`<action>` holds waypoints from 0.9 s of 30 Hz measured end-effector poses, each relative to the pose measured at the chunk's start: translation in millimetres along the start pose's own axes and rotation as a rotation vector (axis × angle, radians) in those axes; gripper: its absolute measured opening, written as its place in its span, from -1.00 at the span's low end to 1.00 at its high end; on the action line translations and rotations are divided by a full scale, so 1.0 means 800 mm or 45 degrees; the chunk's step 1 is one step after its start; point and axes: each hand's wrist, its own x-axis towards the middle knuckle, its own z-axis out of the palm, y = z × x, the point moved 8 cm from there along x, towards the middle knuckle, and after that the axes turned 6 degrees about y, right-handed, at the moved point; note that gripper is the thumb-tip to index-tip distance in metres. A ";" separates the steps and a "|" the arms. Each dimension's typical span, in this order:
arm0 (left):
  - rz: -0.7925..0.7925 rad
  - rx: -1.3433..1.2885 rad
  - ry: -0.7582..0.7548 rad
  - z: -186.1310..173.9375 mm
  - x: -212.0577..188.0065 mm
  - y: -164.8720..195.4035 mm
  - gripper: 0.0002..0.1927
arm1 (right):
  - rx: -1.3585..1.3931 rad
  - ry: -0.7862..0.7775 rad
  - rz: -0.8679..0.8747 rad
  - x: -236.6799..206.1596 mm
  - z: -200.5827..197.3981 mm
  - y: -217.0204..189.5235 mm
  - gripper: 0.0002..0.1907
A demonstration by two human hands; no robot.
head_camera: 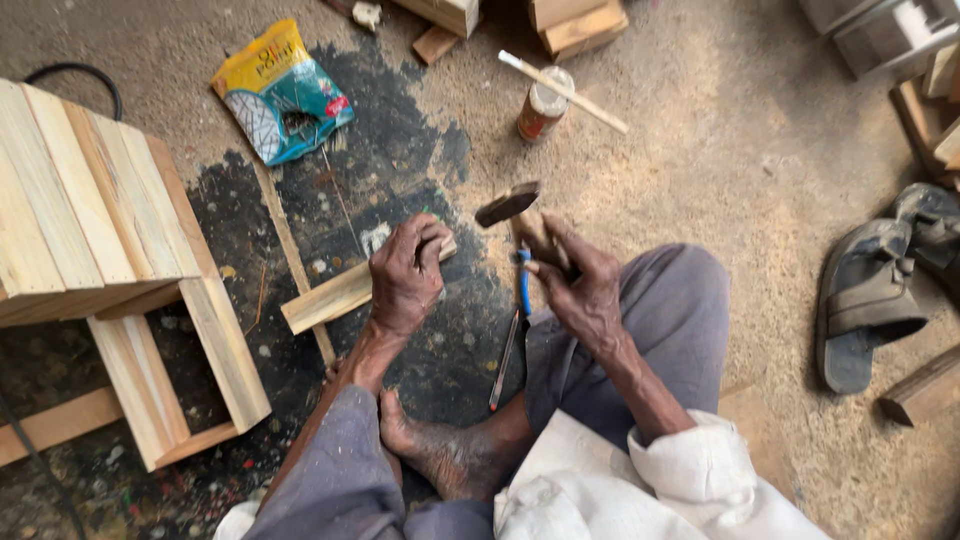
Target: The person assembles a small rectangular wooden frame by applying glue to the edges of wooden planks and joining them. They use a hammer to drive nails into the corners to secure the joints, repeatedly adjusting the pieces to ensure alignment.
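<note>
**A:** What fills your left side?

**B:** The pale, slatted wooden stool frame takes the left of the frame, standing on the dark-stained, sawdust-strewn floor. At the right edge you have a worn grey sandal, and at upper left a yellow-and-teal plastic bag lies flat.

**A:** And my hands?

**B:** In the centre, your left hand is clenched over one end of a short pale wooden batten, pressing it down on the floor; the batten's free end points toward the stool frame. Your right hand grasps the wooden handle of a steel-headed hammer, whose head hangs just above and to the right of your left hand's knuckles.

**A:** Anything smaller nearby?

**B:** Between your hands, a thin blue-handled tool lies on the floor beside your knee. At upper centre a small brown cylindrical can stands with a thin wooden stick resting across its top.
</note>
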 end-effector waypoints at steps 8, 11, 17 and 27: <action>-0.017 -0.058 -0.027 0.002 -0.006 0.000 -0.72 | 0.056 0.083 -0.304 -0.016 -0.028 -0.057 -0.41; 0.037 -0.060 0.010 0.000 -0.006 0.003 -0.70 | -0.045 0.131 -0.501 -0.015 -0.031 -0.086 -0.41; 0.052 -0.006 -0.025 0.004 -0.008 -0.001 -0.72 | -0.145 0.092 -0.541 -0.017 -0.026 -0.108 -0.45; 0.105 0.058 -0.016 0.005 -0.010 0.005 -0.73 | -0.442 0.052 -0.669 -0.017 -0.015 -0.119 -0.50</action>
